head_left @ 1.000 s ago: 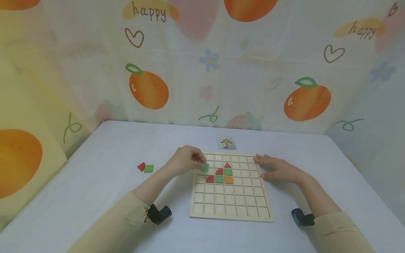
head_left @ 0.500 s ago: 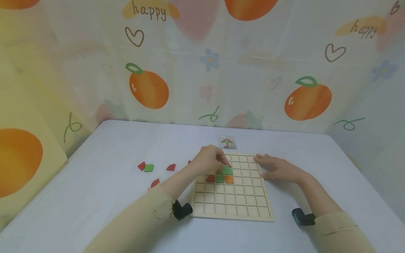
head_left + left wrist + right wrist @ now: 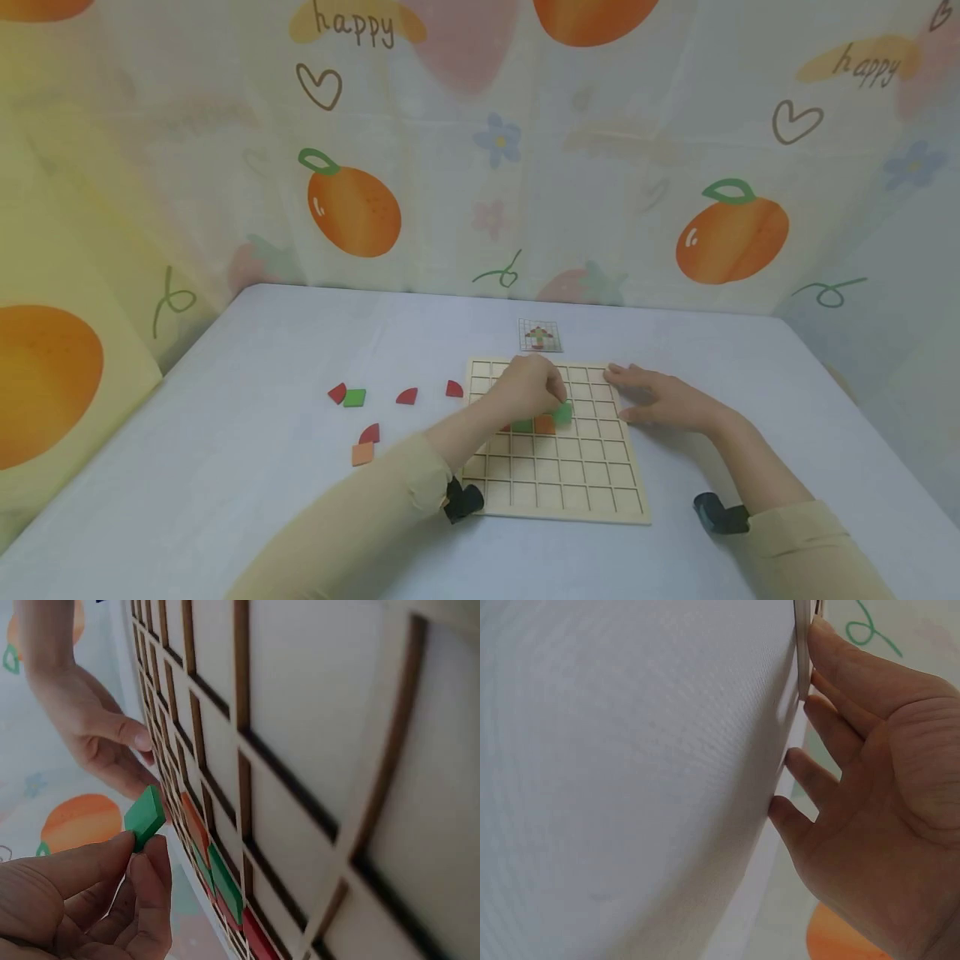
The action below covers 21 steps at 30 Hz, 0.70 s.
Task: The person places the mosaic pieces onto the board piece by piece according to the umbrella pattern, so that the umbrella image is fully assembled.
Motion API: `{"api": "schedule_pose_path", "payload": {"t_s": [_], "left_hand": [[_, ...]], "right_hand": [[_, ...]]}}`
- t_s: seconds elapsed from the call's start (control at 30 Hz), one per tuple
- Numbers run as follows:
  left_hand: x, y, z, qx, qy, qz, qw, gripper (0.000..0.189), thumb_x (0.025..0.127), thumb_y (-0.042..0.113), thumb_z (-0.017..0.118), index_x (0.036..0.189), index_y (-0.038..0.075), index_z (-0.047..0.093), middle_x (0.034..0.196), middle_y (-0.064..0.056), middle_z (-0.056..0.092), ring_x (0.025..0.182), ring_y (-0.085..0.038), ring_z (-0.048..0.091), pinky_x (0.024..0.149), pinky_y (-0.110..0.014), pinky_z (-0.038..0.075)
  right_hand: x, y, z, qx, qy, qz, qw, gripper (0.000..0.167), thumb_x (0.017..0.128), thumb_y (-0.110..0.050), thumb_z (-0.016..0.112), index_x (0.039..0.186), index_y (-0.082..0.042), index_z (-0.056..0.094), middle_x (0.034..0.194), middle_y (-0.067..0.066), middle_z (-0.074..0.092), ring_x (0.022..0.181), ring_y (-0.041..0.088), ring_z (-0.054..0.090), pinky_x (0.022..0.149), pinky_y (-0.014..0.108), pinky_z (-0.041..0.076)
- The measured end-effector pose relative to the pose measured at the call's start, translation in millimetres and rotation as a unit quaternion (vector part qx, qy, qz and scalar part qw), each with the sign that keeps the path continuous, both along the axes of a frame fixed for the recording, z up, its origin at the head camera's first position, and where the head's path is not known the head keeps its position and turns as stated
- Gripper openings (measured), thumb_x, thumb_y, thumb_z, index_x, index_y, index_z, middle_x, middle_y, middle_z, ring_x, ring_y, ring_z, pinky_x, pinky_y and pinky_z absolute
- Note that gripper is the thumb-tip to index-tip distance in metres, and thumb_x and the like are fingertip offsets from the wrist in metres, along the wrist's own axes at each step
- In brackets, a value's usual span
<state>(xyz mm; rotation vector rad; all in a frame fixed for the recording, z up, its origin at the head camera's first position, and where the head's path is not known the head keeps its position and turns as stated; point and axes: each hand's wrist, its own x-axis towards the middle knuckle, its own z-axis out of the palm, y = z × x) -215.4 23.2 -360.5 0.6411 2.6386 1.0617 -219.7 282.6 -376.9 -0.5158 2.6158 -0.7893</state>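
Observation:
My left hand (image 3: 528, 390) pinches a green square tile (image 3: 145, 816) between thumb and fingertips, just above the wooden grid board (image 3: 555, 500). Close to it on the board, an orange square tile (image 3: 545, 426) and a green square tile (image 3: 522, 425) show partly. In the left wrist view a red tile (image 3: 259, 937) also lies in the grid; my left hand hides the other placed tiles from the head view. My right hand (image 3: 670, 402) rests at the board's right edge, fingers extended and spread, its thumb touching the rim in the right wrist view.
Left of the board lie several red quarter-round tiles (image 3: 407, 397), a loose green square (image 3: 355, 398) and a loose orange square (image 3: 363, 453). Behind the board lies a small pattern card (image 3: 539, 335). A white cloth covers the table (image 3: 247, 358).
My left hand has carried the green tile rightward across the board, from its left columns to just right of the orange square. My right hand stays in place.

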Motion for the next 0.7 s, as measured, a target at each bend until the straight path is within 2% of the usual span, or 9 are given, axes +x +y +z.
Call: {"api": "schedule_pose_path", "payload": {"t_s": [0.17,0.43,0.7], "left_hand": [[2.4,5.9,-6.4,-0.004,0.000,-0.007,1.0000,0.010,0.084,0.000,0.069,0.081,0.008,0.075,0.093,-0.005,0.074,0.082,-0.012,0.063,0.068,-0.020,0.050],[7.5,7.2,-7.1,-0.017,0.014,-0.015,0.9996,0.007,0.085,0.003,0.071,0.082,0.009,0.074,0.090,-0.003,0.074,0.085,-0.013,0.064,0.075,-0.024,0.051],[9.8,8.4,-7.4,-0.045,0.025,-0.013,0.9986,0.007,0.086,0.008,0.071,0.080,0.011,0.073,0.088,-0.001,0.074,0.090,-0.015,0.064,0.095,-0.040,0.050]], "right_hand": [[0.6,0.1,1.2,0.003,0.001,-0.002,1.0000,0.073,0.087,-0.037,0.071,0.149,-0.012,0.043,0.163,0.011,0.029,0.152,0.046,0.011,0.118,0.069,0.011],[1.1,-1.6,2.8,-0.002,0.002,-0.002,1.0000,0.072,0.087,-0.037,0.071,0.149,-0.012,0.044,0.162,0.012,0.029,0.152,0.046,0.012,0.118,0.068,0.011],[1.1,-1.5,2.2,-0.005,-0.001,-0.003,1.0000,0.072,0.087,-0.037,0.071,0.149,-0.012,0.044,0.162,0.012,0.029,0.152,0.046,0.012,0.118,0.068,0.012]]}}
